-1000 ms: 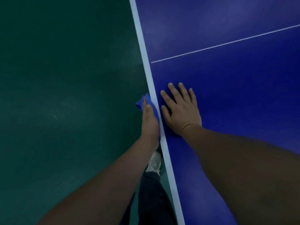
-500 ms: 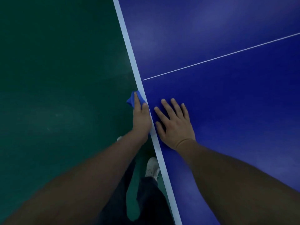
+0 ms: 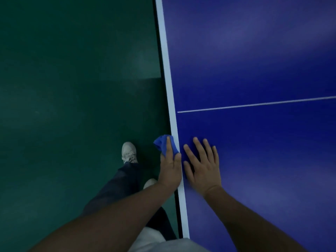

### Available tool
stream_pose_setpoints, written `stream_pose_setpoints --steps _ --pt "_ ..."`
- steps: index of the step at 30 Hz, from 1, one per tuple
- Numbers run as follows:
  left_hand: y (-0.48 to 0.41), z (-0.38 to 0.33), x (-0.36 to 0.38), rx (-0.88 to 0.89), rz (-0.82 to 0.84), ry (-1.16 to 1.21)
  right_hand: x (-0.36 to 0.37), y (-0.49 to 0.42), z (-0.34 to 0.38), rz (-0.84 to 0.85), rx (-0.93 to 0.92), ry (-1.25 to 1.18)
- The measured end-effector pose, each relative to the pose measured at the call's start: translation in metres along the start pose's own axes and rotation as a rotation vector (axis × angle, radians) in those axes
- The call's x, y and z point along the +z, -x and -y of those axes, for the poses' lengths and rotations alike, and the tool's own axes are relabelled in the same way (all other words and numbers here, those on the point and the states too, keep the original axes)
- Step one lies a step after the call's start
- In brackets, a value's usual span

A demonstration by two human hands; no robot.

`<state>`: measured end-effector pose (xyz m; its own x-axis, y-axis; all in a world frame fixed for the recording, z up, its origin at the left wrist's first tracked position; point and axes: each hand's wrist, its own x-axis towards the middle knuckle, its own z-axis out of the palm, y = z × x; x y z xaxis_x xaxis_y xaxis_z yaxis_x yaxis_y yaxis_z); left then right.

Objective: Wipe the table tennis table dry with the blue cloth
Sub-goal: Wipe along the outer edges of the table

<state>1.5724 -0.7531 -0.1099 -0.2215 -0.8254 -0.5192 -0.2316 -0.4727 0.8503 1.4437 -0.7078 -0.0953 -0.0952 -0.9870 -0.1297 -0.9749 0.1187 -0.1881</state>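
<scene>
On the table (image 3: 263, 170), right hand (image 3: 202, 169) flat.

At the table's (image 3: 254, 66) left edge, my left hand (image 3: 170, 170) holds the cloth (image 3: 161, 143) against the rim, the cloth bunched ahead of the fingers and spilling off toward the floor (image 3: 72, 88) on the left. My right hand (image 3: 201, 170) lies flat on the tabletop just inside that edge, beside the left hand and on the near side of the thin line (image 3: 254, 104) crossing the table. On the floor, one shoe (image 3: 129, 151) stands left of the cloth.
</scene>
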Motion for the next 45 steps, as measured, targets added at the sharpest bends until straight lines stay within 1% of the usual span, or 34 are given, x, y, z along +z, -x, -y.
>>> stream_pose_setpoints --steps 2,4,6,8,11,13,16,18,21,23,28,30,32,36,41,45 --pt "-0.027 -0.017 -0.006 -0.03 0.013 -0.009 -0.003 -0.006 0.001 -0.034 -0.017 -0.043" --pt "-0.066 -0.044 -0.015 -0.02 -0.011 -0.049 -0.01 -0.035 0.0 -0.092 -0.095 -0.099" --pt "-0.108 -0.072 -0.025 0.016 -0.041 -0.046 -0.02 -0.091 0.0 -0.146 -0.184 -0.133" --pt "-0.148 -0.097 -0.036 0.013 -0.046 -0.005 -0.028 -0.159 0.0 -0.16 -0.224 -0.136" --pt "-0.195 -0.128 -0.049 -0.043 -0.024 -0.002 -0.034 -0.261 -0.004 -0.115 -0.232 -0.038" --pt "-0.214 -0.14 -0.054 -0.04 -0.009 -0.004 -0.043 -0.322 -0.003 -0.054 -0.199 0.015" --pt "-0.243 -0.154 -0.059 -0.042 -0.016 0.002 -0.053 -0.385 0.006 0.058 -0.144 0.068" --pt "-0.265 -0.165 -0.065 -0.028 -0.037 -0.011 -0.053 -0.399 0.01 0.077 -0.128 0.102" --pt "-0.291 -0.176 -0.07 -0.026 -0.034 0.0 -0.055 -0.396 0.01 0.087 -0.116 0.111" --pt "-0.291 -0.179 -0.071 0.004 -0.039 -0.023 -0.055 -0.395 0.009 0.077 -0.119 0.109" --pt "-0.223 -0.134 -0.062 0.084 0.017 -0.032 -0.052 -0.396 0.006 0.063 -0.147 0.11" --pt "-0.208 -0.122 -0.058 0.032 0.029 -0.03 -0.051 -0.399 0.004 0.051 -0.15 0.102" --pt "-0.21 -0.126 -0.059 -0.027 0.044 -0.033 -0.051 -0.399 0.004 0.041 -0.146 0.085" --pt "-0.251 -0.155 -0.069 -0.046 0.042 -0.03 -0.05 -0.4 0.004 0.044 -0.14 0.082" --pt "-0.347 -0.21 -0.083 0.001 -0.071 -0.098 -0.05 -0.4 0.006 0.046 -0.128 0.058" --pt "-0.395 -0.241 -0.089 0.041 -0.125 -0.148 -0.048 -0.4 0.004 0.046 -0.141 0.07"
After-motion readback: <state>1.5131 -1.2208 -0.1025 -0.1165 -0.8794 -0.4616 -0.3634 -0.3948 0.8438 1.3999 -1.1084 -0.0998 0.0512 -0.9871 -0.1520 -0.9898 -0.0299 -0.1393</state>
